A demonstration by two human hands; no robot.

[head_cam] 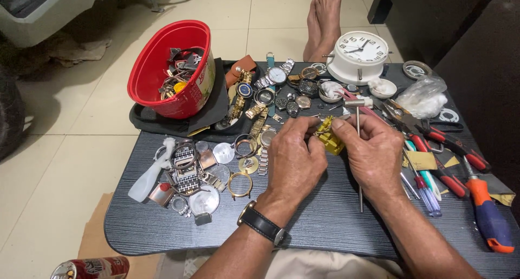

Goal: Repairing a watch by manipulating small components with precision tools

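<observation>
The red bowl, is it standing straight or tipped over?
Tipped. The red bowl leans on a dark cloth, its opening showing watch parts inside.

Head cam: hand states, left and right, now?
Left hand: closed, fingers pinching the yellow block.
Right hand: closed on the same block, with a thin hammer held in the grip.

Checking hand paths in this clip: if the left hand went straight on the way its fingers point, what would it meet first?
The left hand points up-right at the yellow block tool its fingers already pinch, with the right hand just beyond; depth past that is unclear.
</observation>
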